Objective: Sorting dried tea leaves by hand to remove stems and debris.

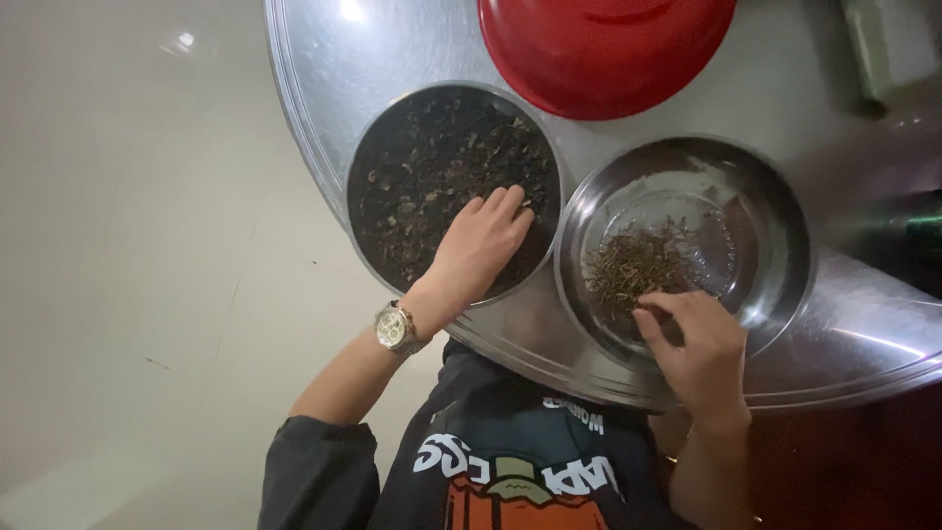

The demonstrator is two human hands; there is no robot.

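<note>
Seen from the head camera looking straight down, a person in a dark printed sweatshirt [510, 471] sits at a round, shiny steel desk [324, 59] with a raised rim. Two round metal pans rest side by side on the near part of the desk, their rims just about touching. The left pan [365, 167] is a shallow steel tray, covered almost edge to edge with dark, crumpled dried leaves [422, 157]. The right pan is a deeper, polished steel bowl [775, 255], mostly bare and shiny, with only a small heap of thin brownish twigs or stems [638, 265] on its near-left side. Judging by this, the sorting looks to be at an early stage: only a little has gathered in the bowl, and a full layer of leaves lies in the tray. The left hand [481, 245], with a silver wristwatch [397, 327] on its wrist, reaches away from the body and lies palm down on the leaves at the tray's near-right edge, fingers [505, 201] held together and slightly curled, pressing into or raking the leaves. The right hand [692, 344] hovers over the near edge of the bowl, its fingertips drawn together as if pinching; whether it holds a stem cannot be told. At the far edge of the desk lies a large red plastic basin [608, 49], partly cut off.
</note>
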